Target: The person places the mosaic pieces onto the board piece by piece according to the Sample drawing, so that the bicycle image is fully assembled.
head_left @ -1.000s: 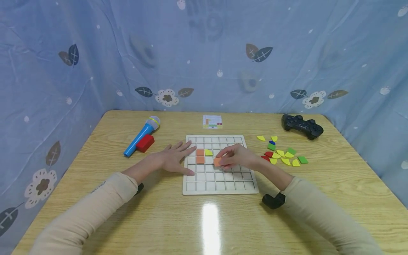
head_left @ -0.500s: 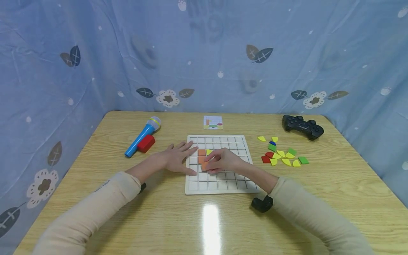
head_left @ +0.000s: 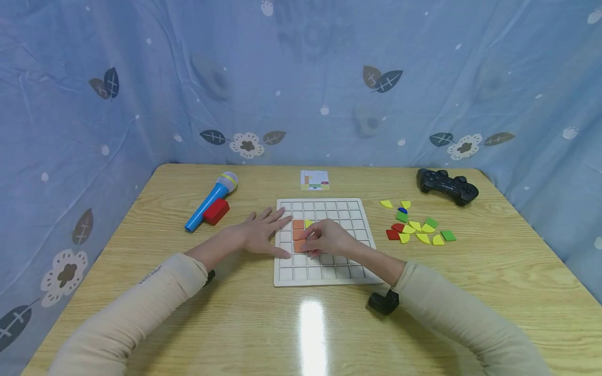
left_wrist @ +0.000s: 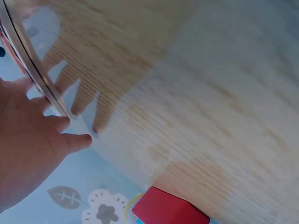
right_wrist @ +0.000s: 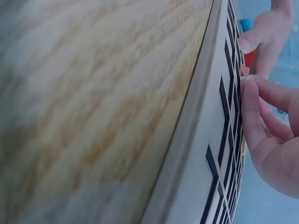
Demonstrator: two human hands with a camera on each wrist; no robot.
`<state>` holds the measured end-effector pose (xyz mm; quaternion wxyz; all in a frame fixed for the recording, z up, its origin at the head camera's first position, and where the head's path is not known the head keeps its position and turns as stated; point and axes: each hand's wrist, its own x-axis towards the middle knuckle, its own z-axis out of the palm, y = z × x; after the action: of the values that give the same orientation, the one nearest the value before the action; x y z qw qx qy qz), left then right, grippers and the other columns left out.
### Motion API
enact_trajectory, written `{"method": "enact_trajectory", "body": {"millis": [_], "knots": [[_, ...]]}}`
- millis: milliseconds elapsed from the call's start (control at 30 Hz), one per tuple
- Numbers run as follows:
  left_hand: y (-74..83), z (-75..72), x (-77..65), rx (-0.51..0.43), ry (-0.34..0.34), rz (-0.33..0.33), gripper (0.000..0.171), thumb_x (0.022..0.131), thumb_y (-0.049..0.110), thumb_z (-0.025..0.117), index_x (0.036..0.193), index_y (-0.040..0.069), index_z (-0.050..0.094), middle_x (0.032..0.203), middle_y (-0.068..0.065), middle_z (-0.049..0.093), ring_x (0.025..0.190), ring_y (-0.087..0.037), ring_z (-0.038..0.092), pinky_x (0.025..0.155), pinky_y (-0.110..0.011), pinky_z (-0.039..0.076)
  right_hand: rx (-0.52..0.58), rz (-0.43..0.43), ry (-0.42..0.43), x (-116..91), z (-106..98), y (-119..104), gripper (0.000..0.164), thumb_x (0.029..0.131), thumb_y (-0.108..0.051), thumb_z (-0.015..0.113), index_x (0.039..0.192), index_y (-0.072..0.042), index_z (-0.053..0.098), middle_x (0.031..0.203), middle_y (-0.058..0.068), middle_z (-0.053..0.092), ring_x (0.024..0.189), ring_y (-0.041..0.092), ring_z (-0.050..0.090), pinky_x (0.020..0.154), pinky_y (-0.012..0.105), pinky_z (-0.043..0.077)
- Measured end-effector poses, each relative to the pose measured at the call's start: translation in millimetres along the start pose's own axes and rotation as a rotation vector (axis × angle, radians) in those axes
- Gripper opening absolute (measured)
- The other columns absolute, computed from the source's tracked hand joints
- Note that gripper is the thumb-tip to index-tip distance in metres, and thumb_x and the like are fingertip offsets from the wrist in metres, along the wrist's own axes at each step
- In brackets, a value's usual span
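Note:
A white grid board [head_left: 348, 272] lies on the table. My right hand [head_left: 331, 237] pinches an orange square tile [head_left: 298, 246] between thumb and fingers, low over a cell in the board's left part. Directly above that cell, two orange tiles [head_left: 298, 224] sit one behind the other, and a yellow quarter-round piece [head_left: 308, 223] lies beside the farther one, partly covered by my right hand. My left hand [head_left: 258, 235] spreads its fingers over the board's left edge. The right wrist view shows the right hand's fingertips [right_wrist: 247, 83] down at the grid; the tile is mostly hidden there.
Several yellow, red, green and blue pieces [head_left: 422, 238] lie scattered right of the board. A printed pattern card [head_left: 315, 180] is behind it. A black game controller [head_left: 447, 186] rests at back right. On the left lie a toy microphone [head_left: 207, 204] and a red block [head_left: 216, 211].
My right hand has carried the orange tile left and toward me, to the cell in front of the two orange tiles, and lowered it. The left hand stays at the board's edge.

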<state>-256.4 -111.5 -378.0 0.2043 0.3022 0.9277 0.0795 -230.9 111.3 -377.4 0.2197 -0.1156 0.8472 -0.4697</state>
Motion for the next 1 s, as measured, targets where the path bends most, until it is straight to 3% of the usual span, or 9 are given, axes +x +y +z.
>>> {"method": "enact_trajectory", "body": {"millis": [333, 667, 1000], "knots": [[0.2, -0.9, -0.8, -0.018, -0.011, -0.009, 0.101, 0.078, 0.075, 0.053, 0.155, 0.028, 0.006, 0.159, -0.002, -0.006, 0.143, -0.033, -0.006, 0.11, -0.059, 0.002, -0.111, -0.107, 0.003, 0, -1, 0, 0.018, 0.086, -0.015, 0.073, 0.101, -0.006, 0.072, 0.073, 0.001, 0.067, 0.064, 0.015, 0.064, 0.061, 0.028, 0.053], [-0.4, -2.4, -1.9, -0.021, -0.015, -0.003, 0.101, 0.079, 0.074, 0.053, 0.155, 0.026, 0.007, 0.159, -0.003, -0.005, 0.143, -0.033, -0.006, 0.11, -0.058, 0.003, 0.027, -0.102, -0.047, -2, -5, 2, 0.017, 0.093, -0.013, 0.063, 0.107, -0.004, 0.068, 0.085, 0.006, 0.069, 0.076, 0.018, 0.066, 0.067, 0.031, 0.055], [-0.2, -2.4, -1.5, -0.018, -0.02, -0.009, 0.101, 0.079, 0.075, 0.052, 0.155, 0.027, 0.006, 0.159, -0.003, -0.006, 0.143, -0.032, -0.007, 0.11, -0.058, 0.002, 0.261, 0.004, -0.229, -5, -29, 12, 0.033, 0.097, -0.014, 0.056, 0.127, 0.0, 0.057, 0.107, 0.014, 0.066, 0.094, 0.024, 0.065, 0.081, 0.036, 0.053]]}}
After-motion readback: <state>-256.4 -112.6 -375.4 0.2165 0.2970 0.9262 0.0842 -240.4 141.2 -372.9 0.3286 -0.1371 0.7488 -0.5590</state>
